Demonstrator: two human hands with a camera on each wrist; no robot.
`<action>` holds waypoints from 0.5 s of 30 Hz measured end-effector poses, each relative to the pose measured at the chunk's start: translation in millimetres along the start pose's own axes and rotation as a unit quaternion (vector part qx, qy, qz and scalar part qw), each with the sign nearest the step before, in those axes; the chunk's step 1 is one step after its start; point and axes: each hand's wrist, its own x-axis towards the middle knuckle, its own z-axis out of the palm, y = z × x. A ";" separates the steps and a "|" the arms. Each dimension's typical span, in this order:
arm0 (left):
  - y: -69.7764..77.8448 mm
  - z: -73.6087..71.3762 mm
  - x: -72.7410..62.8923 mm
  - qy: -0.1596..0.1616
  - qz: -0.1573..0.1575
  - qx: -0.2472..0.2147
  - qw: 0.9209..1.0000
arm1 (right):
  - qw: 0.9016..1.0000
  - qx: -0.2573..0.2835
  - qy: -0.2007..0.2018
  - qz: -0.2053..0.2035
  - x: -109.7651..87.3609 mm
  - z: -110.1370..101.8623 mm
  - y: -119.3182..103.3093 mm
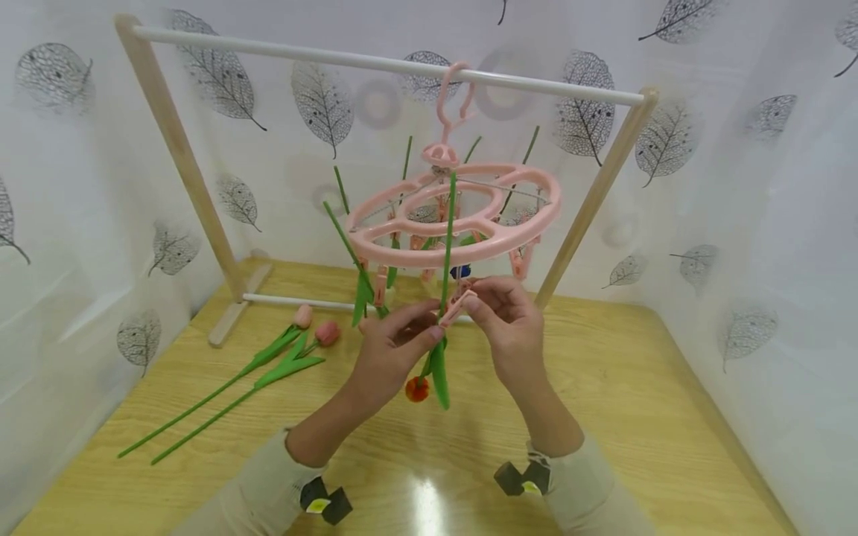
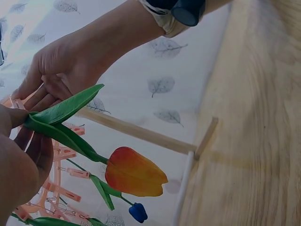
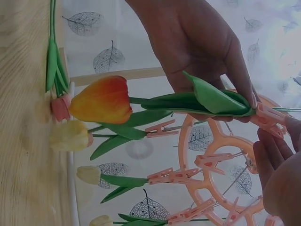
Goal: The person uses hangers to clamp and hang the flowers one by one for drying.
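Note:
In the head view, an artificial tulip with an orange-red bloom (image 1: pixel 417 389) hangs head down, its green stem (image 1: pixel 448 238) rising past the front of a round pink clip hanger (image 1: pixel 402 257). My left hand (image 1: pixel 389 353) pinches the stem near the leaves. My right hand (image 1: pixel 515 331) grips a pink clothespin (image 1: pixel 459 307) of that hanger between thumb and fingers. The right wrist view has the clothespin (image 3: pixel 268 117) at the stem, just by the leaf base; whether its jaws bite the stem I cannot tell. In the left wrist view the bloom (image 2: pixel 134 172) appears large.
A white rod (image 1: pixel 281 50) on wooden posts (image 1: pixel 596 201) carries the hanger. Other tulips hang from its clips, including a blue one (image 2: pixel 138 212) and a pale yellow one (image 3: pixel 88 174). Two pink tulips (image 1: pixel 327 333) lie on the wooden table (image 1: pixel 637 417), left.

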 end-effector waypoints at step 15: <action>-4.8 1.4 0.5 -0.002 -0.006 0.006 1.000 | 0.998 -0.057 -0.011 -0.016 0.2 0.3 2.3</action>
